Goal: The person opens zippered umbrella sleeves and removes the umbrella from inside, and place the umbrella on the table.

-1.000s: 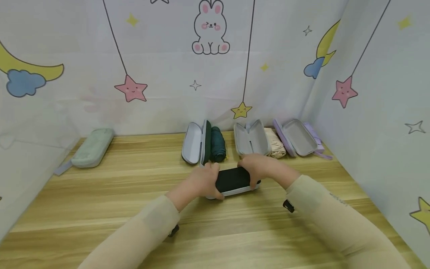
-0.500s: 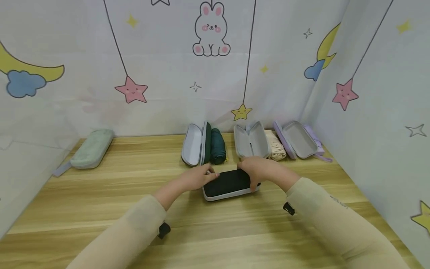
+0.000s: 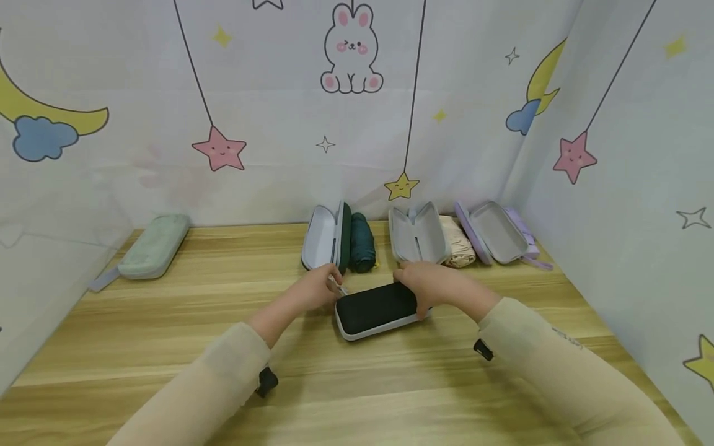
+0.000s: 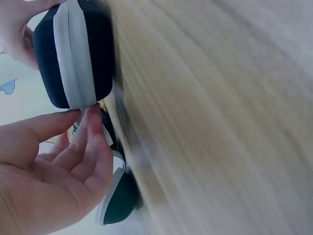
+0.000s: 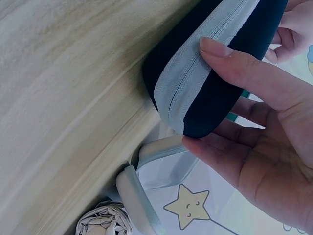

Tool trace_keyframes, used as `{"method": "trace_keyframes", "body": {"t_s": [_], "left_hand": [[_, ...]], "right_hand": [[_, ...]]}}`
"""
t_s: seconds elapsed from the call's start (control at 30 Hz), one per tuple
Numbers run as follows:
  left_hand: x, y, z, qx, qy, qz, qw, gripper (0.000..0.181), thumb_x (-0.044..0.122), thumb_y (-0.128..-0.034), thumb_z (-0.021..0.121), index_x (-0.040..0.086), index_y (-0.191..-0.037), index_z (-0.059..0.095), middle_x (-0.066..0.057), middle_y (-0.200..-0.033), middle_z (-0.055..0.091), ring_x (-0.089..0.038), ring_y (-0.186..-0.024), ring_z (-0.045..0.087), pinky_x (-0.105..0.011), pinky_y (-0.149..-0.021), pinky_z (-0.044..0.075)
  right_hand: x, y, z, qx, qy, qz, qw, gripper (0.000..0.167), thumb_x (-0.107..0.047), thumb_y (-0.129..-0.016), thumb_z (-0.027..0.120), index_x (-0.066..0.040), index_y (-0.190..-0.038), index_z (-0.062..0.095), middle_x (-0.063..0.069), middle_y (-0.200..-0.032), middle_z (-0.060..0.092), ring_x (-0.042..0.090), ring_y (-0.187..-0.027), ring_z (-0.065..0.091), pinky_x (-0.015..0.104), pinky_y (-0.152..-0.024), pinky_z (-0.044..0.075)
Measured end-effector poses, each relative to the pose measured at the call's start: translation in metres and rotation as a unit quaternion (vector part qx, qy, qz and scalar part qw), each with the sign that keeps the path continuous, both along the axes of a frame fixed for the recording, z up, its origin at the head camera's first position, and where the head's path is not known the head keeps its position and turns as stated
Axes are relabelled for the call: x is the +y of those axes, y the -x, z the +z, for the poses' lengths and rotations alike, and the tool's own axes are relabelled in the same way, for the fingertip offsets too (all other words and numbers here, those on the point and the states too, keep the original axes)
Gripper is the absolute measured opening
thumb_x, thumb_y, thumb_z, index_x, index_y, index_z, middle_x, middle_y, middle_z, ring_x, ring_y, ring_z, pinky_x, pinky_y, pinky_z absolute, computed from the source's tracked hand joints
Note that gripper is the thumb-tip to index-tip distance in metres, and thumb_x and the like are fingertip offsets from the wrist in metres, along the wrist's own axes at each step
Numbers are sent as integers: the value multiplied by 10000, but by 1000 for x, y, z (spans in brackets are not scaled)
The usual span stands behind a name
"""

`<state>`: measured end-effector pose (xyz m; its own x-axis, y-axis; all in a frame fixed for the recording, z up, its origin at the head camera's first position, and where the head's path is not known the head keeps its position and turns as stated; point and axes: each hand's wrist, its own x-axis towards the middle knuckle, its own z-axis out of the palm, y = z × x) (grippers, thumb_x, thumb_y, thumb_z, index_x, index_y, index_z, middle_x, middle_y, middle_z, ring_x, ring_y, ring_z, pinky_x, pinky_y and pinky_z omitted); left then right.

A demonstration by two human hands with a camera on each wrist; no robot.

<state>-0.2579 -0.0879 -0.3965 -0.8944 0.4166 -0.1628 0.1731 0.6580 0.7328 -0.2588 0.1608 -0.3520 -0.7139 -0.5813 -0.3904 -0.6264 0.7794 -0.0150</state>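
Black fabric covers the zipped case, which lies crosswise at the middle of the wooden table, its pale grey zip band running round the side. Its right hand end is gripped by the person's right hand, the thumb on the zip band and the fingers round the far side. At the left end, the left hand pinches a small pale tab between thumb and fingers.

Just beyond the left hand stands an open dark green case with a pale lining, a rolled dark teal bundle close along its right side. Farther right, an open beige case shows its grey lining; the right hand hides part of its near edge. Beside it lies a crumpled cream bundle, then an open purple case, with a purple bundle at its right. This row closes off the far side. Well apart at the far left lies a closed pale green case, its grey strap pointing nearer and left.
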Motion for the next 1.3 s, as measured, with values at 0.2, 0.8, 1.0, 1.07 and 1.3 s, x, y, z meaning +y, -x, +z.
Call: {"method": "trace_keyframes", "body": {"t_s": [0.2,0.8,1.0,1.07,1.3], "left_hand": [[-2,4,-2,-280,-89,113,9995,45,-20,-894,650,-45,-885,687,-69,-846,652,-144,-705,578,-268,-648,503],[-10,0,5,-416,783,-1143,9895,141,58,-963,573,12,-884,680,-5,-640,542,-79,-548,457,-204,-551,388],[-8,-4,2,135,1474,-1637,9753,203,91,-980,502,74,-802,598,25,-668,486,-98,-594,438,-242,-582,371],[-8,-5,2,571,1805,-1863,9641,210,95,-971,509,96,-773,578,35,-666,462,-105,-607,428,-264,-598,365],[-11,-14,8,1451,2380,-2179,9353,221,156,-978,555,149,-757,550,51,-677,452,-110,-632,420,-301,-633,378]], "right_hand": [[1,-1,1,19,41,27,10000,762,-258,-658,924,-39,-1274,533,110,-1171,554,282,-1057,581,405,-900,482],[5,-7,0,221,153,350,9990,737,-226,-662,923,-38,-1269,550,114,-1173,545,272,-1042,576,399,-901,479],[4,-7,-2,318,84,359,9988,738,-223,-664,921,-38,-1278,555,114,-1197,558,277,-1064,579,403,-916,474],[3,-8,-3,330,35,337,9989,743,-221,-671,917,-34,-1292,555,118,-1234,566,284,-1098,574,407,-938,464],[6,-11,-2,354,-133,96,9992,767,-249,-692,903,-44,-1341,550,113,-1334,557,293,-1193,541,434,-967,450]]}}
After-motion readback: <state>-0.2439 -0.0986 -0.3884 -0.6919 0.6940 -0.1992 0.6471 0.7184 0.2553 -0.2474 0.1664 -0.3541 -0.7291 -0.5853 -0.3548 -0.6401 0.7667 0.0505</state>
